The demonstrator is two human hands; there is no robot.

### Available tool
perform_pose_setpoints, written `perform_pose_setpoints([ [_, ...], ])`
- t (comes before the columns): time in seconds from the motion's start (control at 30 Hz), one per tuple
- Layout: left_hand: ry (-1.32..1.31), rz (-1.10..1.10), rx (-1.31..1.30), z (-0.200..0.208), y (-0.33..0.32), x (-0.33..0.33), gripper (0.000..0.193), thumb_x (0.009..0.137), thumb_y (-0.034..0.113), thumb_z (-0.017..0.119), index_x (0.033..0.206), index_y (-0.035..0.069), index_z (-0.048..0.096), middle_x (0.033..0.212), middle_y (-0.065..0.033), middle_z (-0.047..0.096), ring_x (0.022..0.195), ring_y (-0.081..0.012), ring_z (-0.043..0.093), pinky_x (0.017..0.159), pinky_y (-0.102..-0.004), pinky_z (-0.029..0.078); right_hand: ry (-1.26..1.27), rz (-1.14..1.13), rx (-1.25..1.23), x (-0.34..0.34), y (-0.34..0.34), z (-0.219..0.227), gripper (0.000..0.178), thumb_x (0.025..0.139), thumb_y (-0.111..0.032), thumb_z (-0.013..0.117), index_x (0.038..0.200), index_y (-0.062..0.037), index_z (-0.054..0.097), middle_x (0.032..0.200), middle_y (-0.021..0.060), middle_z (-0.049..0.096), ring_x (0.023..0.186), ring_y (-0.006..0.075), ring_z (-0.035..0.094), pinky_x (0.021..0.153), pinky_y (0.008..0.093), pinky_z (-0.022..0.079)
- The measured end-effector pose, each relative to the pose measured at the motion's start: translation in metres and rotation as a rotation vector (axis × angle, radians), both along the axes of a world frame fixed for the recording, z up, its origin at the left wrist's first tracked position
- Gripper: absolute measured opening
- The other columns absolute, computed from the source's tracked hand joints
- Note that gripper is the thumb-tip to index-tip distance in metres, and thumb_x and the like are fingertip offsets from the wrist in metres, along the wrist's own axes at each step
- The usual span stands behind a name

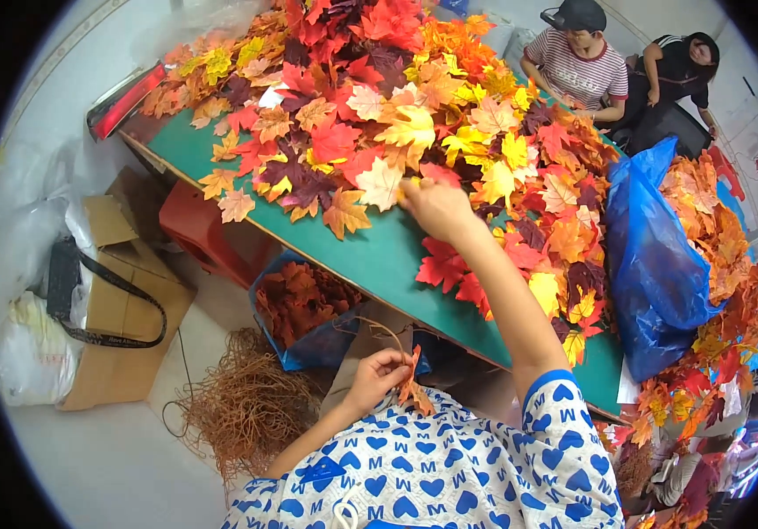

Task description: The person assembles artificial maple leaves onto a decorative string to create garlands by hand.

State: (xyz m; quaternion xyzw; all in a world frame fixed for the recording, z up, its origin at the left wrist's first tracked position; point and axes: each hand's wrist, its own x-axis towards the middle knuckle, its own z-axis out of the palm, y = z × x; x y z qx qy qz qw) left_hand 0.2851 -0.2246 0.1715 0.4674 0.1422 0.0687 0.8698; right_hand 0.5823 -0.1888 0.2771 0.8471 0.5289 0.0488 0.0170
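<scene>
A big heap of artificial autumn leaves (pixel 397 97) in red, orange, yellow and maroon covers the far part of a green table (pixel 379 256). My right hand (pixel 436 207) reaches out over the table and its fingers close on a pale leaf at the near edge of the heap. My left hand (pixel 379 375) stays close to my body, above my lap, and pinches a thin brown vine stem (pixel 392 339) with a small orange leaf (pixel 416 392) on it.
A blue plastic bag (pixel 661 256) full of leaves lies at the table's right end. Below the table stand another blue bag of brown leaves (pixel 304 304), a tangle of brown vines (pixel 247 406), a cardboard box (pixel 119 300) and a red stool (pixel 198 225). Two people (pixel 617 66) sit beyond the table.
</scene>
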Motion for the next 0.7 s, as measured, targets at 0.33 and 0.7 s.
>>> perform_pose_setpoints([
  [0.33,0.014,-0.096,-0.061,-0.01,0.01,0.009,0.014,0.088,-0.001,0.057,0.101,-0.002,0.06,0.092,-0.0031,0.062,0.082,-0.0063,0.058,0.074,-0.0192,0.048,0.136,0.213,-0.007,-0.022,-0.028,0.033,0.035,0.088,-0.031,0.055,0.116,-0.0106,0.051,0.072,0.0152,0.063,0.068,0.0331,0.063,0.057,0.044,0.049],
  [0.7,0.018,-0.04,-0.066,-0.016,0.015,0.01,0.012,0.086,-0.003,0.057,0.099,-0.003,0.059,0.097,-0.0035,0.059,0.085,-0.008,0.059,0.074,-0.0204,0.048,-0.11,-0.075,0.524,0.112,-0.006,0.088,0.014,0.075,-0.003,0.058,0.086,-0.0022,0.067,0.08,0.016,0.066,0.079,0.0326,0.063,0.072,0.0395,0.05],
])
